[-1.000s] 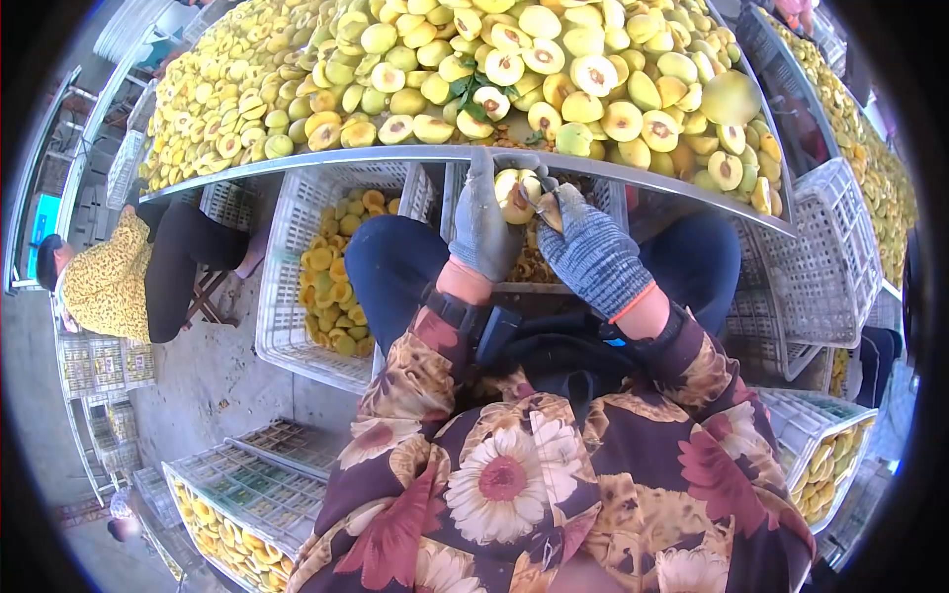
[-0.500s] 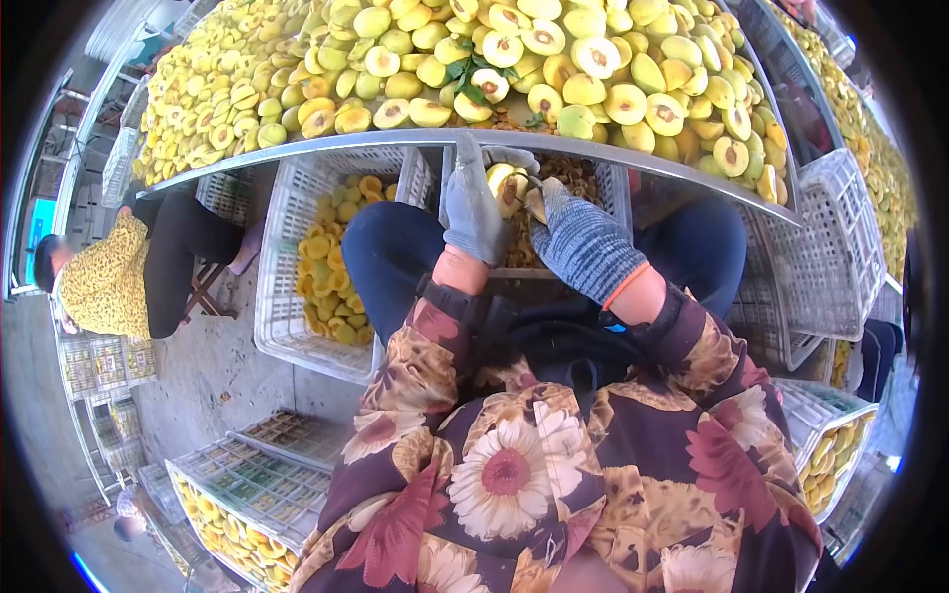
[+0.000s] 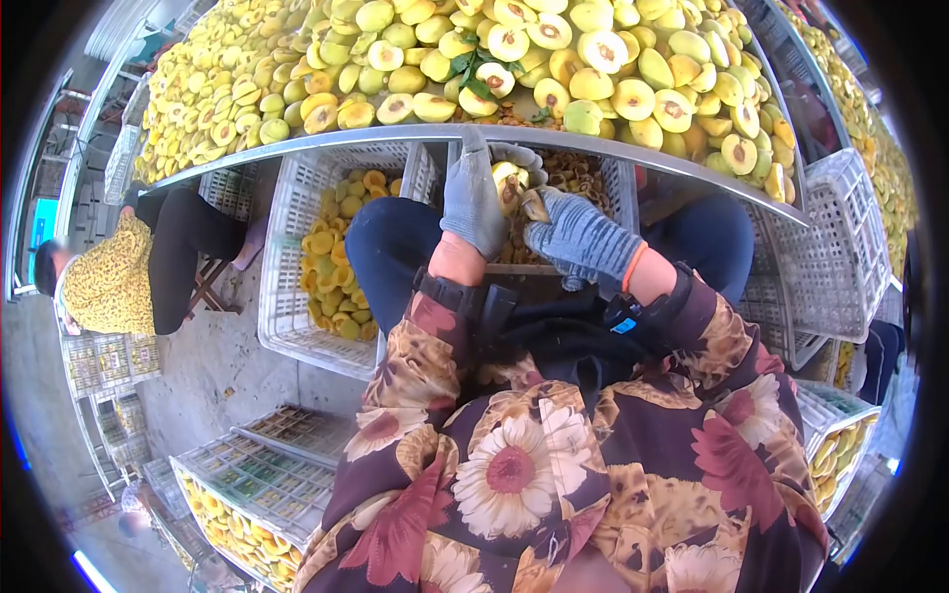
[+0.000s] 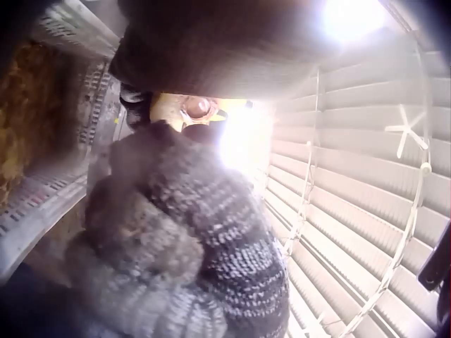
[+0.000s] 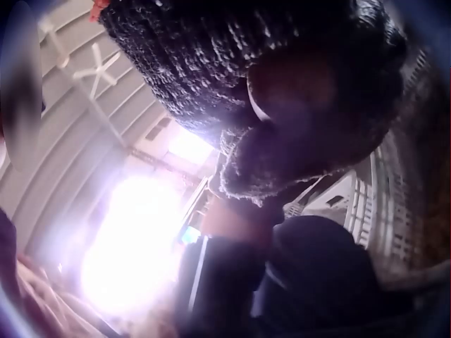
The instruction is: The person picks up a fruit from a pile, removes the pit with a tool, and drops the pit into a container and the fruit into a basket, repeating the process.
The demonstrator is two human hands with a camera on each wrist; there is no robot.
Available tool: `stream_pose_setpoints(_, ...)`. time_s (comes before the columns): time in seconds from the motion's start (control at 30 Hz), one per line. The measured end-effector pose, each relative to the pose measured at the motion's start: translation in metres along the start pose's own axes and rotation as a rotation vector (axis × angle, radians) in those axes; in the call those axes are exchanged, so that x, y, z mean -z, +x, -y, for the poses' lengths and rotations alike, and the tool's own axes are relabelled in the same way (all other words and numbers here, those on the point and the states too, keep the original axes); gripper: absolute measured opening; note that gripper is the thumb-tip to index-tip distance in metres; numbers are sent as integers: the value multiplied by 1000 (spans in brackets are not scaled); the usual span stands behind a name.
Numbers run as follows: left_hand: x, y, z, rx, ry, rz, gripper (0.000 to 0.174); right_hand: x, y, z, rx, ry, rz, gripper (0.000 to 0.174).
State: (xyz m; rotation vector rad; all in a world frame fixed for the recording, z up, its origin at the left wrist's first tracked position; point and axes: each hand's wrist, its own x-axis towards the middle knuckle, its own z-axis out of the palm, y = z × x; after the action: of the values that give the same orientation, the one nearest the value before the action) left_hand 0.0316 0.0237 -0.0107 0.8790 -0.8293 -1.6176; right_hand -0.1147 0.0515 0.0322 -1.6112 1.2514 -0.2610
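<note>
Now, head view, landmark: the long grey metal rim (image 3: 395, 131) of a table heaped with yellow-green fruit halves (image 3: 583, 87).
Left hand (image 3: 473, 203), grey glove: just below the rim, it holds a halved yellow fruit with brown centre (image 3: 506, 178) between thumb and fingers.
Right hand (image 3: 578, 237), blue-grey knitted glove: also below the rim, farther right; its fingers are bent and seem to pinch a small brown object (image 3: 535, 207), which I cannot identify.
Change: since half a second, the right hand has rolled, so its lower fingers show; the fruit stays under the rim.
Meaning: probably the handling of this half is not finished.
Left wrist view: the fruit's brown centre is visible; whether pit or hollow, I cannot tell.
Right wrist view: bent gloved fingers, dark and blurred; their pinch cannot be confirmed.
</note>
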Motion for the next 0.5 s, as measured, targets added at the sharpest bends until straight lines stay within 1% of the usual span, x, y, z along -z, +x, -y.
stream_pose_setpoints(0.03, 0, 1, 1, 54, -96, -6, 54, 2, -2, 4, -87, 93, 40, 26)
stream_pose_setpoints(0.07, 1, 1, 5, -128, 80, -15, 52, 3, -3, 7, -174, 187, 80, 24)
stream_pose_setpoints(0.13, -1, 2, 14, -496, 433, -30, 49, 4, -3, 0, -176, 479, 134, 24)
stream_pose_setpoints(0.17, -3, 2, 11, -491, 405, -20, 47, 5, -2, -3, -175, 625, 159, 23)
stream_pose_setpoints(0.23, -7, -2, 4, -480, 352, -6, 45, 6, 3, -7, -178, 654, 205, 25)
stream_pose_setpoints(0.27, -5, -2, 4, -440, 255, -7, 46, 5, 5, -8, -182, 669, 232, 26)
stream_pose_setpoints(0.33, -5, -3, 3, -376, 114, -29, 50, -3, 7, -10, -55, 397, 109, 24)
stream_pose_setpoints(0.37, -8, -4, -1, -351, 72, -47, 53, -5, 6, -2, -100, 327, 68, 23)
stream_pose_setpoints(0.4, -11, -5, -6, -292, 138, -101, 61, -6, 5, 5, -147, 260, 30, 23)
stream_pose_setpoints(0.47, -9, -6, -8, -346, 231, -27, 65, -5, 3, 5, -100, 196, 46, 22)
stream_pose_setpoints(0.5, -7, -4, -8, -289, 207, -4, 66, -5, 2, 5, -76, 166, 50, 22)
